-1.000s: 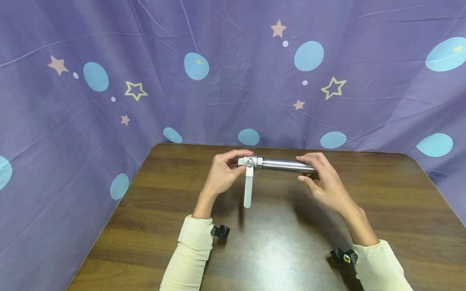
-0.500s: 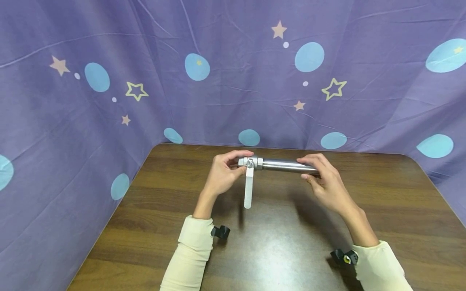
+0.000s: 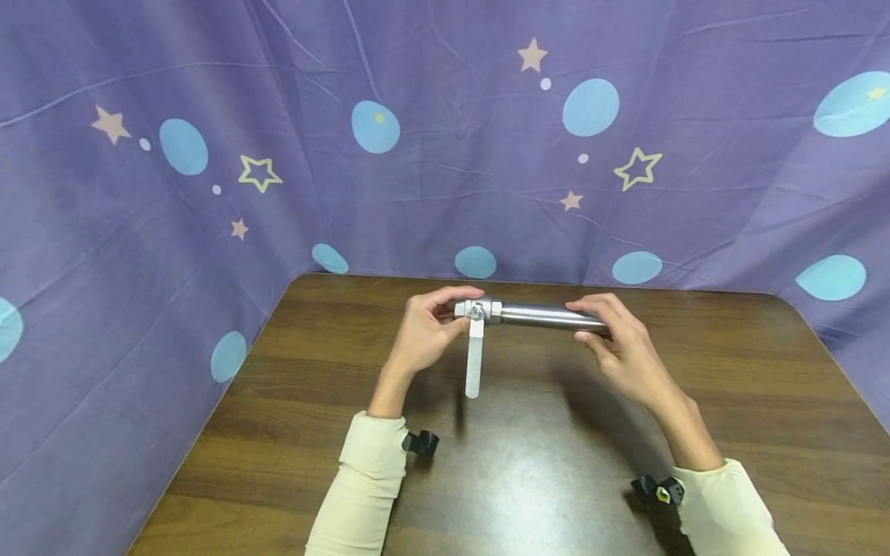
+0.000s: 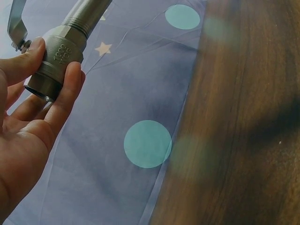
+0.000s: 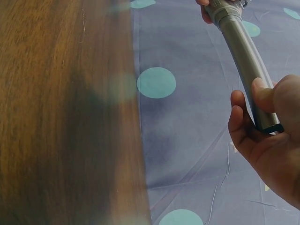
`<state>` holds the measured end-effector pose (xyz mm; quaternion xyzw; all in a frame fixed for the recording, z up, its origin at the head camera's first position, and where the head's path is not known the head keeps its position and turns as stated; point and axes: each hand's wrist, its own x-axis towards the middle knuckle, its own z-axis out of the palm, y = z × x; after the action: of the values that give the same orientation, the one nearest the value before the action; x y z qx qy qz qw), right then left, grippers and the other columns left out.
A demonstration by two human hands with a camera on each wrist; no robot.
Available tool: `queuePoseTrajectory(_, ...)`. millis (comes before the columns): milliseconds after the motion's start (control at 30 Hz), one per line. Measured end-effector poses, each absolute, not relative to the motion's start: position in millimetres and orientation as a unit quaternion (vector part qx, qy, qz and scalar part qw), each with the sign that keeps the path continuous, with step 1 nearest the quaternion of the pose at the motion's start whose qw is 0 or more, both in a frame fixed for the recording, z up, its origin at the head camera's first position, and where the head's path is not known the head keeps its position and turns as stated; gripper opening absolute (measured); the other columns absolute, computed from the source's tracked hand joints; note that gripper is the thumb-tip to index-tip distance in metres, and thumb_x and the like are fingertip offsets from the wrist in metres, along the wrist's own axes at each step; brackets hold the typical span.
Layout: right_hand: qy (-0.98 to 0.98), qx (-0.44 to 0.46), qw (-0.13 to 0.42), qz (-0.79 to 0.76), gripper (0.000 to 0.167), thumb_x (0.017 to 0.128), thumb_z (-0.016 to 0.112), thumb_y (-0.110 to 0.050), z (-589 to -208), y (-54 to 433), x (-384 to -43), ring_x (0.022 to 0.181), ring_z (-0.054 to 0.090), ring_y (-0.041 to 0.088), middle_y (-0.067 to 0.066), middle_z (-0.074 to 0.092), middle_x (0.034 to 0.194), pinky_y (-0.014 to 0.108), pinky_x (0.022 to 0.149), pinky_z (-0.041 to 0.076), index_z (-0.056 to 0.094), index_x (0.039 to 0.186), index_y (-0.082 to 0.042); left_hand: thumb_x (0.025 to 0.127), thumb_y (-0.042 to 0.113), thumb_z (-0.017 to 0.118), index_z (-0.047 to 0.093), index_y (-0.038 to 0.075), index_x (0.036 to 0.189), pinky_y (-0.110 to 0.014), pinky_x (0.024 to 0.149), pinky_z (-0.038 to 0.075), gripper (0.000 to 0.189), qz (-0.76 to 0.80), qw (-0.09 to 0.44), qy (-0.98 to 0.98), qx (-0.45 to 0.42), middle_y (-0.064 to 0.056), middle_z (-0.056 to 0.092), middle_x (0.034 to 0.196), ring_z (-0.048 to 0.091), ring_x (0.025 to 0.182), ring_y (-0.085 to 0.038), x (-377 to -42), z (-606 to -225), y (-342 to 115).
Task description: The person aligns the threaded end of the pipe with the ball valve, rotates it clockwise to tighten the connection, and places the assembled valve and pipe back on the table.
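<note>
Above the table, my left hand (image 3: 429, 333) grips a silvery ball valve (image 4: 60, 54) between thumb and fingers. Its long flat lever handle (image 3: 474, 363) points toward me in the head view. A smooth metal pipe (image 3: 535, 315) is joined to the valve's right side, its thread partly visible at the joint in the left wrist view. My right hand (image 3: 626, 351) holds the pipe near its far right end, thumb on one side and fingers curled round the other. In the right wrist view the pipe's end (image 5: 272, 127) shows between thumb and palm. Valve and pipe lie nearly level.
A brown wooden table (image 3: 292, 448) lies below both hands, with their shadows on it. Purple curtain (image 3: 431, 201) with stars and dots hangs behind and on the left, close to the table's edges. Black wrist mounts (image 3: 420, 443) sit at the cuffs.
My right hand has shifted slightly to the right along the pipe since a second ago, its thumb lying a little further right. The left hand and the valve keep their place.
</note>
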<state>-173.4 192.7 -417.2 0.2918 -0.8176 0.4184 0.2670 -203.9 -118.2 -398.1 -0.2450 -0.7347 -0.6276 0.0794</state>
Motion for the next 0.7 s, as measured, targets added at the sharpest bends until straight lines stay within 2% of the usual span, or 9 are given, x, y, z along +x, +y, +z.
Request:
queuePoseTrajectory(400,-0.829,0.282,0.248,0.416,0.050,0.088,0.076,0.015,-417.6,193.6,-172.8,0.109,0.060,-0.001,0.010,0.072,0.123,0.004,0.094,0.045,0.071,0.134,-0.003,0.083,-0.018,0.070,0.075,-0.006,0.122,-0.024,0.081,0.065,0.041,-0.622,0.085,-0.738,-0.248,-0.025,0.078,0.121,0.071,0.090,-0.005,-204.2,-400.1,-118.1)
queuePoseTrajectory(567,-0.831,0.275,0.232,0.425,0.047,0.092,0.071,0.015,-417.8,193.7,-172.9,0.094,0.065,-0.001,0.008,0.073,0.121,0.003,0.086,0.052,0.071,0.135,-0.005,0.083,-0.018,0.070,0.075,-0.007,0.122,-0.020,0.079,0.063,0.041,-0.620,0.084,-0.739,-0.250,-0.025,0.078,0.121,0.071,0.090,-0.005,-204.1,-399.6,-117.7)
queuePoseTrajectory(700,-0.835,0.272,0.217,0.426,0.044,0.096,0.067,0.013,-418.8,194.7,-173.5,0.082,0.069,0.006,0.007,0.072,0.118,0.005,0.078,0.053,0.070,0.136,-0.004,0.083,-0.018,0.071,0.075,-0.006,0.122,-0.019,0.079,0.063,0.041,-0.617,0.084,-0.742,-0.250,-0.025,0.078,0.121,0.071,0.090,-0.005,-204.2,-399.5,-117.3)
